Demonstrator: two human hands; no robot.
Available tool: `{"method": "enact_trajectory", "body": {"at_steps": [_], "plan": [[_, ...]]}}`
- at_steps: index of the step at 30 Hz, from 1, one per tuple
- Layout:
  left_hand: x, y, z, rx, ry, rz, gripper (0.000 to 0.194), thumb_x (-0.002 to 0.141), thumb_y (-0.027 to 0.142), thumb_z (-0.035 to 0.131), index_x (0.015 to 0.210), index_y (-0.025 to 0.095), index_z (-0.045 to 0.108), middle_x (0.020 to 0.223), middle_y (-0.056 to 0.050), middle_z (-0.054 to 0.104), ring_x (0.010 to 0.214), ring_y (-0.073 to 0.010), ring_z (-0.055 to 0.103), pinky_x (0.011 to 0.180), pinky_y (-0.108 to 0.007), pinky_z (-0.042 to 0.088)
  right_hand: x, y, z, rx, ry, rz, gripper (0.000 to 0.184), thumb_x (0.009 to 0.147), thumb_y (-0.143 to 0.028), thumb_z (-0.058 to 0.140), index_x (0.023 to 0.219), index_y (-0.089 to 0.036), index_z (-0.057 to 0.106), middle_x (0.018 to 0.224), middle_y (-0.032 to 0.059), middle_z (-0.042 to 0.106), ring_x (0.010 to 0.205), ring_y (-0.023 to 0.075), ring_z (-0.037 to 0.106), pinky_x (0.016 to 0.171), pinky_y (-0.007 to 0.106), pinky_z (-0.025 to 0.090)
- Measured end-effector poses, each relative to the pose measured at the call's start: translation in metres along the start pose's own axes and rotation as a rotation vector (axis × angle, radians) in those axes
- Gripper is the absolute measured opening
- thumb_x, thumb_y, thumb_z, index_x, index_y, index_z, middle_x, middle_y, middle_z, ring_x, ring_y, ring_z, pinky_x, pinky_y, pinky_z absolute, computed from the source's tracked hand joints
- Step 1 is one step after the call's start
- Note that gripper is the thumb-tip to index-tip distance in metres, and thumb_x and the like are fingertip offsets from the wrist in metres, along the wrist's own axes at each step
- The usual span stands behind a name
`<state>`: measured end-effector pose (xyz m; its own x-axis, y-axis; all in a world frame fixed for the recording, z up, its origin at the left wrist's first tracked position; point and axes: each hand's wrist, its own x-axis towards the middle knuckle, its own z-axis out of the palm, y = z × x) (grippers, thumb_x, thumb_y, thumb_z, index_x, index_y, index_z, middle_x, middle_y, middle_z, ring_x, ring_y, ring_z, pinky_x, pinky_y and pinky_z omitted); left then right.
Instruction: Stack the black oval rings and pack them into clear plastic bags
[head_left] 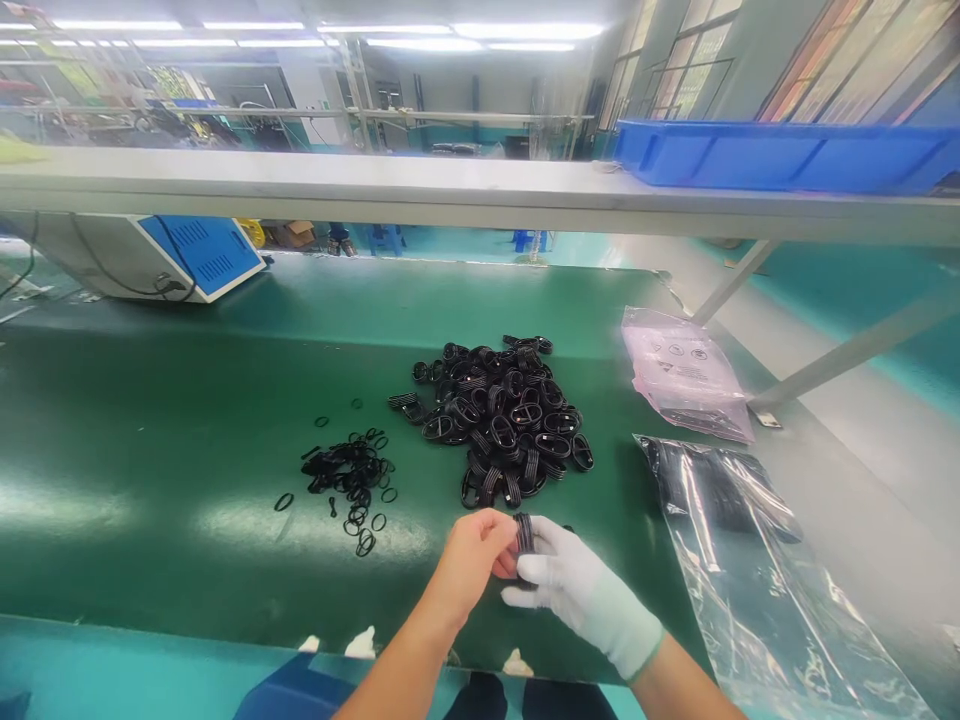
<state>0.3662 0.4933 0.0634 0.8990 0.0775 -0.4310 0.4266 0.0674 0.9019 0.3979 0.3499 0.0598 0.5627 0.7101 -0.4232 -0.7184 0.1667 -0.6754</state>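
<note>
Between my two hands is a coiled black cable (524, 534), held over the near part of the green table. My left hand (478, 550), bare, pinches the coil from its left side with thumb and fingers. On the other side my right hand (570, 575), in a white glove, grips the same coil with curled fingers. Just beyond them lies a big pile of coiled black cables (502, 410). To the left, a smaller heap of black rubber bands (352, 470) is spread out, with a few loose rings around it.
A clear plastic bag (750, 540) with black items inside lies at the right, below a pink bag (686, 370). Across the back runs a white shelf (337, 180) carrying a blue bin (780, 155). A blue-and-grey machine (202, 255) stands at the back left.
</note>
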Motion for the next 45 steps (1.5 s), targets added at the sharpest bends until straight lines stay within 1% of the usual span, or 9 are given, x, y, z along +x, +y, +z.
{"method": "enact_trajectory", "body": {"at_steps": [4, 9, 12, 18, 24, 31, 36, 40, 45], "plan": [[-0.002, -0.001, -0.006, 0.288, 0.140, 0.277, 0.028, 0.072, 0.013, 0.044, 0.095, 0.023, 0.058, 0.093, 0.000, 0.056, 0.068, -0.0091, 0.053, 0.063, -0.023, 0.044, -0.004, -0.004, 0.004, -0.018, -0.069, 0.045, 0.041, 0.065, -0.020, 0.067, 0.103, -0.020, 0.052, 0.101, 0.0043, 0.052, 0.084, 0.0153, 0.056, 0.078, 0.039, 0.047], [0.000, -0.005, -0.001, 0.555, 0.164, 0.480, 0.035, 0.075, 0.006, 0.036, 0.088, 0.024, 0.063, 0.087, -0.001, 0.057, 0.079, -0.0108, 0.055, 0.073, -0.023, 0.044, -0.003, -0.003, 0.011, 0.014, -0.096, 0.019, 0.037, 0.067, -0.021, 0.065, 0.103, -0.020, 0.053, 0.095, 0.0028, 0.052, 0.079, 0.0142, 0.055, 0.071, 0.035, 0.048], [0.006, -0.002, -0.002, 0.600, 0.178, 0.487, 0.033, 0.076, 0.009, 0.037, 0.089, 0.024, 0.063, 0.088, -0.001, 0.058, 0.081, -0.0116, 0.055, 0.076, -0.025, 0.043, -0.001, -0.001, 0.008, 0.081, -0.107, 0.020, 0.030, 0.069, -0.023, 0.063, 0.098, -0.019, 0.055, 0.089, 0.0025, 0.053, 0.079, 0.0144, 0.055, 0.067, 0.032, 0.047], [0.004, 0.024, -0.022, 0.393, -0.036, 0.251, 0.031, 0.078, 0.025, 0.041, 0.104, 0.023, 0.058, 0.095, -0.002, 0.059, 0.077, -0.0134, 0.056, 0.069, -0.026, 0.046, -0.001, 0.004, -0.012, 0.253, -0.112, 0.117, 0.038, 0.074, -0.038, 0.056, 0.107, -0.020, 0.053, 0.103, 0.0075, 0.057, 0.083, 0.0137, 0.055, 0.070, 0.027, 0.044], [-0.021, 0.022, -0.010, 0.672, -0.114, 0.305, 0.080, 0.054, 0.020, 0.068, 0.127, 0.033, 0.037, 0.128, 0.000, 0.041, 0.116, -0.0234, 0.039, 0.098, -0.035, 0.032, 0.001, 0.011, -0.002, 0.041, -0.076, -0.033, 0.046, 0.070, -0.035, 0.061, 0.112, -0.021, 0.050, 0.096, 0.0072, 0.060, 0.084, 0.0185, 0.058, 0.071, 0.033, 0.045], [-0.009, -0.023, -0.021, 0.655, -0.068, 0.192, 0.069, 0.059, 0.020, 0.064, 0.124, 0.032, 0.040, 0.132, 0.000, 0.035, 0.112, -0.0206, 0.044, 0.098, -0.033, 0.034, -0.006, -0.011, -0.077, -0.574, 0.737, -0.104, 0.049, 0.069, -0.042, 0.056, 0.111, -0.018, 0.050, 0.099, 0.0098, 0.059, 0.081, 0.0207, 0.058, 0.075, 0.041, 0.046], [0.014, -0.060, -0.008, 0.623, -0.117, 0.188, 0.077, 0.056, 0.015, 0.067, 0.126, 0.030, 0.038, 0.133, -0.001, 0.038, 0.118, -0.0218, 0.040, 0.101, -0.034, 0.031, -0.002, 0.013, -0.093, -0.849, 0.754, -0.035, 0.059, 0.071, -0.049, 0.050, 0.116, -0.012, 0.048, 0.117, 0.0152, 0.054, 0.109, 0.0233, 0.051, 0.095, 0.036, 0.037], [0.027, -0.073, 0.005, 0.646, -0.127, 0.215, 0.082, 0.055, 0.014, 0.069, 0.128, 0.027, 0.036, 0.134, -0.002, 0.039, 0.122, -0.0228, 0.035, 0.103, -0.036, 0.027, 0.006, 0.027, -0.082, -0.921, 0.755, 0.071, 0.070, 0.072, -0.053, 0.045, 0.124, -0.006, 0.040, 0.122, 0.0191, 0.050, 0.112, 0.0255, 0.049, 0.097, 0.037, 0.033], [0.034, -0.078, 0.011, 0.713, -0.107, 0.232, 0.082, 0.054, 0.017, 0.072, 0.128, 0.027, 0.036, 0.131, -0.002, 0.042, 0.122, -0.0227, 0.035, 0.103, -0.037, 0.026, 0.009, 0.023, -0.079, -1.027, 0.728, 0.090, 0.060, 0.072, -0.049, 0.047, 0.119, -0.012, 0.047, 0.119, 0.0140, 0.053, 0.111, 0.0250, 0.049, 0.094, 0.036, 0.035]]}}
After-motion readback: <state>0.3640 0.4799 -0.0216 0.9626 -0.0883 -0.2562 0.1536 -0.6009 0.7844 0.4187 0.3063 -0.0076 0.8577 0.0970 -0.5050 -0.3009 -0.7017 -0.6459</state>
